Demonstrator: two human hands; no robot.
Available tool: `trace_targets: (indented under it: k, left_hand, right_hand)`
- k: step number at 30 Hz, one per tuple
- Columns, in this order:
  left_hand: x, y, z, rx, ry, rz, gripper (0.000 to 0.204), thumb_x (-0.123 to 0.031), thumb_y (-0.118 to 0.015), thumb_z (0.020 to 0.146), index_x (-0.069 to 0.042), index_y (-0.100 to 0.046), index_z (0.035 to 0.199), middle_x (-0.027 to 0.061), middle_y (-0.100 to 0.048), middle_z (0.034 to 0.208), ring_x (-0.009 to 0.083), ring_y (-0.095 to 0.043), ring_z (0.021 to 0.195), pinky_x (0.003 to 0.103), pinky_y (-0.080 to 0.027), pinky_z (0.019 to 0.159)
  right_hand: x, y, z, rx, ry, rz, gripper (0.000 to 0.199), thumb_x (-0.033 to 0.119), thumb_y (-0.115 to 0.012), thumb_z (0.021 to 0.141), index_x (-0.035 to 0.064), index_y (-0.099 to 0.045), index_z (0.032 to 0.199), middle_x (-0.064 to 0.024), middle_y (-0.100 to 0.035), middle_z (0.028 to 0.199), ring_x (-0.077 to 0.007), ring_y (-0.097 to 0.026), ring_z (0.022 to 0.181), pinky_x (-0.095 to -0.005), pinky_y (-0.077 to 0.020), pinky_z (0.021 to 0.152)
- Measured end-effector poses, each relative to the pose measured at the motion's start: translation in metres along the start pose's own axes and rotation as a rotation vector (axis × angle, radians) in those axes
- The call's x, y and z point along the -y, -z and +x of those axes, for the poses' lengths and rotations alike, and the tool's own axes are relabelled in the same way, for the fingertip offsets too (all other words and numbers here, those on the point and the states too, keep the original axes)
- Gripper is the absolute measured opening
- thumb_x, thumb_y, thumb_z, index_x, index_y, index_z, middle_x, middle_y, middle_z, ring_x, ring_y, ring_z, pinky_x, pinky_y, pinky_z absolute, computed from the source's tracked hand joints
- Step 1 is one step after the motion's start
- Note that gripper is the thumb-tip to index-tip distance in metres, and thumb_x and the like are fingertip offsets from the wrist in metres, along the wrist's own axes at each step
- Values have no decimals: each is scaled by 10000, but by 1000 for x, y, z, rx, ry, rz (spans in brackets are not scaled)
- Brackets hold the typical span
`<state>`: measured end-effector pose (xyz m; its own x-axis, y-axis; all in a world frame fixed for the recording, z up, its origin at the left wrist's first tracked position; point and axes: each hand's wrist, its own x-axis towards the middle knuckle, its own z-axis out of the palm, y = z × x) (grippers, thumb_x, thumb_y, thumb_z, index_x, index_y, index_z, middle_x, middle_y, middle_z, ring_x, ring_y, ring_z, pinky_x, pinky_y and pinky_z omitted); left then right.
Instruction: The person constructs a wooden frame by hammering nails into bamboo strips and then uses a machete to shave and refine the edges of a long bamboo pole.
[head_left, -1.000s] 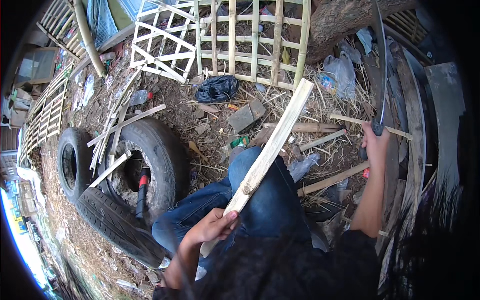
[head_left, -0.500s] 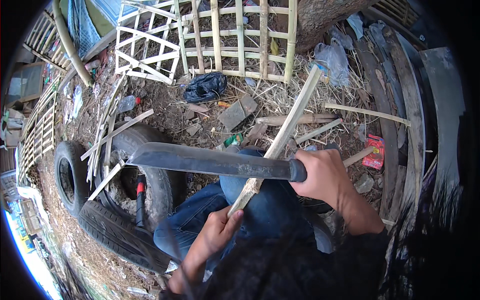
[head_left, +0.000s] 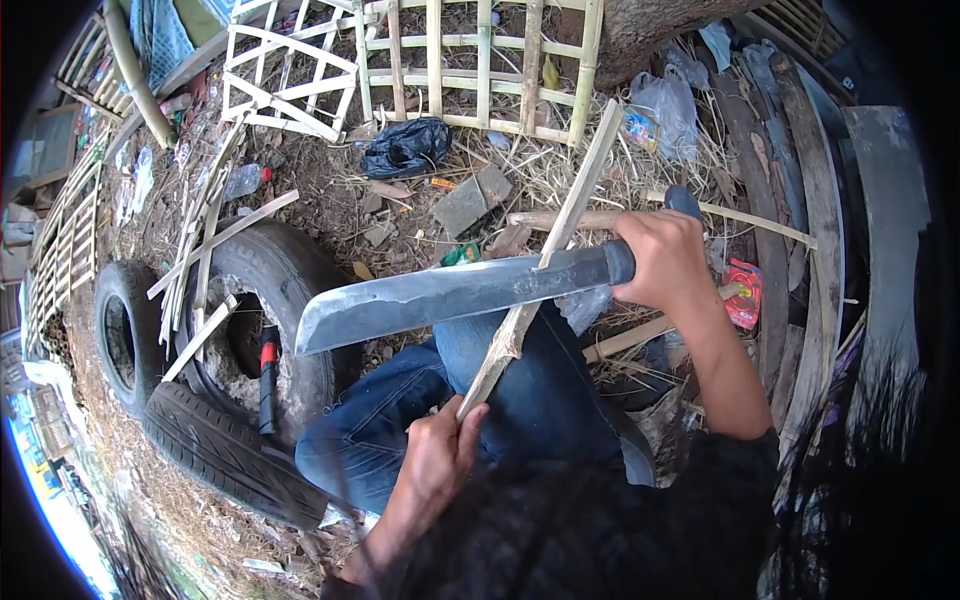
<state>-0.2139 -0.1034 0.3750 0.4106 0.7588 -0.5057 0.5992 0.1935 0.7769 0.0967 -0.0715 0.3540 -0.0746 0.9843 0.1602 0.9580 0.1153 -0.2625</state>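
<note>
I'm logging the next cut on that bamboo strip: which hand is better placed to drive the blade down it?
Right. The right hand grips the machete handle, its blade lying across the bamboo strip. The left hand grips the strip's lower end, steadying it.

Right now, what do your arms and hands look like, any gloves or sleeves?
Both hands are bare, no gloves: left hand, right hand. Forearms are uncovered too; the dark top's sleeves end near the elbows. No watch, rings or markings visible.

Dirt yard [head_left: 330,180] (straw-littered), tyres [head_left: 270,290], bamboo lattice [head_left: 480,60].
</note>
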Motion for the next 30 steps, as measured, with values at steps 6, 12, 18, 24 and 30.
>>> trace_targets:
  k: [6, 12, 18, 24, 30]
  left_hand:
    - [2, 6, -14, 4, 64, 32, 244, -157, -540, 972, 36, -555, 823, 184, -463, 544, 261, -414, 435, 370, -380, 466]
    - [20, 14, -28, 17, 62, -46, 202, -148, -531, 974, 43, -592, 950, 164, -434, 564, 180, -360, 508, 351, -401, 508]
    - [21, 16, -20, 217, 239, -155, 342, -236, -525, 991, 35, -547, 783, 55, -437, 531, 90, -369, 515, 319, -344, 465]
    - [24, 5, -22, 166, 191, -160, 353, -232, -537, 988, 27, -547, 748, 15, -433, 527, 61, -369, 514, 292, -320, 448]
    - [20, -3, -28, 61, 110, -93, 357, -231, -547, 982, 32, -542, 740, 14, -433, 532, 66, -367, 521, 304, -324, 446]
  right_hand:
    - [-38, 21, 14, -27, -425, -183, 259, 218, -736, 609, 40, -631, 767, -156, -656, 720, -356, -649, 697, -440, -505, 653]
    - [-129, 105, -43, -267, -959, -447, 314, 294, -654, 766, 0, -657, 876, -204, -661, 769, -396, -654, 784, -443, -493, 697]
    - [-17, 42, -42, -227, -708, 39, 198, 129, -708, 681, 7, -629, 815, -172, -615, 671, -371, -623, 657, -418, -473, 625]
    - [32, 20, -41, -24, -240, 217, 269, 169, -738, 545, 56, -612, 755, -122, -626, 664, -322, -636, 623, -411, -488, 583]
    - [9, 5, -17, 29, -52, 41, 312, 190, -761, 494, 52, -580, 707, -108, -624, 659, -309, -645, 648, -402, -504, 609]
